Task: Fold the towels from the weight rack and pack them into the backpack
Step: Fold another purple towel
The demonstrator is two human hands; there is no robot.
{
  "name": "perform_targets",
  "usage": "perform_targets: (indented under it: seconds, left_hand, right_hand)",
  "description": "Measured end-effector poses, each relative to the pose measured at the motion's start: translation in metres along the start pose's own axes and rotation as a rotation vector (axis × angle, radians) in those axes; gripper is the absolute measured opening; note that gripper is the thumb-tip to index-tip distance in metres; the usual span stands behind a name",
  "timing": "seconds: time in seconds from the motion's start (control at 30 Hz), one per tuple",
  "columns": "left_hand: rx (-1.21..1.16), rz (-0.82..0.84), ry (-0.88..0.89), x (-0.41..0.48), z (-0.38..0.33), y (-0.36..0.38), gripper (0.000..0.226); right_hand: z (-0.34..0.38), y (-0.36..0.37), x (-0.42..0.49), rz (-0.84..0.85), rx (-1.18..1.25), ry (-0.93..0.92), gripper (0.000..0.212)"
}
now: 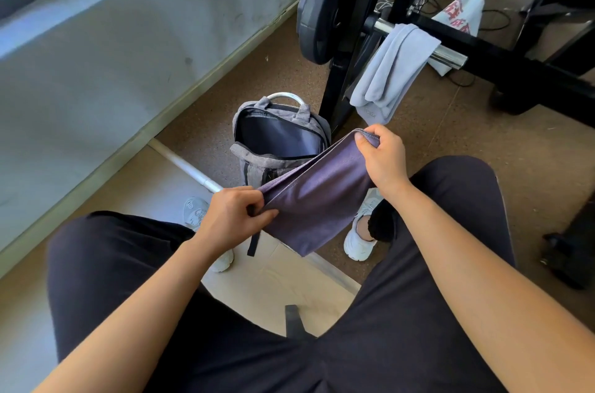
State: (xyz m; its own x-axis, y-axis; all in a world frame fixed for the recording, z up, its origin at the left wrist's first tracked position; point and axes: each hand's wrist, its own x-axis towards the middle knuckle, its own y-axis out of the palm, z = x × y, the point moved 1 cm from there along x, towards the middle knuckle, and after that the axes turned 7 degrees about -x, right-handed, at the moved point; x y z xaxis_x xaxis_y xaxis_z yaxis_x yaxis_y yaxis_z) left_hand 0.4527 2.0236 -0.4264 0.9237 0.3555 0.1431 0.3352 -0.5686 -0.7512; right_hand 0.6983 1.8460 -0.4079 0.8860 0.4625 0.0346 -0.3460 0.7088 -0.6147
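Two hands pinch a folded purple towel [317,196] at frame centre: left hand [233,215] at its lower corner, right hand [383,157] at its upper. Behind it stands an open grey backpack [277,135]; a pale blue towel [389,70] hangs on the barbell [447,57].

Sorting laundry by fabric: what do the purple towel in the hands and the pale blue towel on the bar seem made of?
Purple towel: thin, smooth, matte cloth, likely microfibre; folds flat with crisp edges. Pale blue towel: thicker, soft-napped, perhaps terry; rounded, bulky folds.
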Motion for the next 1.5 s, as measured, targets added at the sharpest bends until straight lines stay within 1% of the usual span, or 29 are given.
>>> perform_targets:
  seconds: [0.1,0.2,0.27,0.37,0.4,0.5,0.53,0.57,0.6,0.63,0.67,0.7,0.73,0.77,0.83,0.87,0.9,1.0,1.03,1.07,1.1,1.17,1.2,1.23,1.27,1.33,1.37,1.43,1.5]
  left_hand:
    - [-0.131,-0.081,-0.09,0.0,0.003,-0.007,0.033]
    - [-0.264,-0.159,-0.195,-0.001,0.004,-0.011,0.035]
    - [-0.33,-0.221,-0.258,-0.002,0.005,-0.014,0.031]
    - [-0.362,-0.327,-0.306,0.0,0.005,-0.021,0.017]
    - [-0.364,-0.359,-0.313,0.001,0.004,-0.023,0.017]
    - [-0.321,-0.451,-0.316,0.003,0.006,-0.03,0.04]
    - [-0.25,-0.459,-0.294,0.004,0.01,-0.032,0.038]
    - [-0.153,-0.426,-0.249,0.004,0.015,-0.033,0.03]
    - [-0.042,-0.338,-0.217,0.003,0.021,-0.034,0.023]
    - [0.059,-0.216,-0.203,0.002,0.028,-0.035,0.02]
    - [0.112,-0.094,-0.211,0.001,0.032,-0.034,0.017]
    - [0.102,-0.001,-0.225,0.0,0.036,-0.032,0.012]
    - [0.064,0.034,-0.235,-0.001,0.036,-0.031,0.011]
    - [0.018,-0.005,-0.236,0.0,0.036,-0.03,0.013]
    - [-0.05,-0.202,-0.252,0.005,0.031,-0.031,0.018]
    - [-0.053,-0.276,-0.269,0.006,0.029,-0.032,0.02]
    - [-0.054,-0.291,-0.293,0.008,0.029,-0.031,0.021]
    - [-0.015,-0.137,-0.38,0.007,0.038,-0.026,0.017]
    - [-0.008,-0.128,-0.399,0.006,0.041,-0.026,0.018]
    - [-0.01,-0.163,-0.403,0.005,0.041,-0.027,0.02]
    - [-0.011,-0.232,-0.387,0.006,0.039,-0.03,0.023]
    - [0.0,-0.388,-0.289,0.008,0.03,-0.034,0.029]
    - [-0.001,-0.435,-0.24,0.008,0.025,-0.035,0.03]
    - [-0.006,-0.438,-0.223,0.008,0.025,-0.035,0.03]
    - [-0.003,-0.398,-0.249,0.009,0.029,-0.034,0.027]
    - [0.032,-0.251,-0.388,0.009,0.04,-0.03,0.021]
    - [0.046,-0.208,-0.434,0.008,0.044,-0.028,0.019]
    - [0.031,-0.241,-0.448,0.008,0.045,-0.03,0.019]
    - [-0.002,-0.298,-0.414,0.01,0.041,-0.033,0.016]
  right_hand:
    - [-0.003,-0.002,0.001,0.017,-0.003,0.044,0.023]
    - [-0.006,-0.003,0.002,0.069,-0.001,0.066,0.026]
    - [-0.008,-0.004,0.003,0.113,-0.007,0.067,0.025]
    - [-0.007,-0.01,0.0,0.161,0.021,0.037,0.017]
    - [-0.005,-0.012,-0.001,0.153,0.042,0.016,0.014]
    - [-0.001,-0.018,-0.003,0.132,0.081,-0.067,0.016]
    - [-0.004,-0.017,-0.002,0.165,0.047,-0.066,0.018]
    - [-0.009,-0.016,0.0,0.225,-0.02,-0.054,0.023]
    - [-0.015,-0.014,0.002,0.307,-0.104,-0.032,0.029]
    - [-0.02,-0.013,0.002,0.394,-0.176,-0.002,0.032]
    - [-0.023,-0.013,0.002,0.453,-0.23,0.022,0.031]
    - [-0.024,-0.011,0.003,0.466,-0.251,0.035,0.028]
    - [-0.024,-0.01,0.004,0.436,-0.242,0.041,0.026]
    - [-0.022,-0.01,0.004,0.377,-0.2,0.052,0.025]
    - [-0.013,-0.01,0.001,0.248,-0.049,0.072,0.021]
    - [-0.01,-0.009,0.0,0.217,-0.018,0.073,0.02]
    - [-0.009,-0.008,0.0,0.231,-0.029,0.079,0.021]
    - [-0.016,-0.005,0.0,0.422,-0.1,0.198,0.02]
    - [-0.018,-0.004,0.0,0.458,-0.129,0.209,0.019]
    - [-0.02,-0.004,0.0,0.462,-0.16,0.181,0.021]
    - [-0.022,-0.004,0.001,0.449,-0.195,0.136,0.023]
    - [-0.021,-0.003,0.001,0.448,-0.203,0.069,0.027]
    - [-0.02,-0.004,0.0,0.485,-0.2,0.053,0.028]
    - [-0.02,-0.004,-0.001,0.538,-0.212,0.047,0.029]
    - [-0.021,-0.004,-0.002,0.609,-0.245,0.058,0.03]
    - [-0.022,-0.004,-0.005,0.757,-0.321,0.077,0.031]
    - [-0.021,-0.003,-0.006,0.774,-0.338,0.07,0.03]
    - [-0.014,-0.005,-0.006,0.669,-0.295,0.037,0.034]
    - [-0.007,-0.007,-0.005,0.549,-0.211,0.031,0.041]
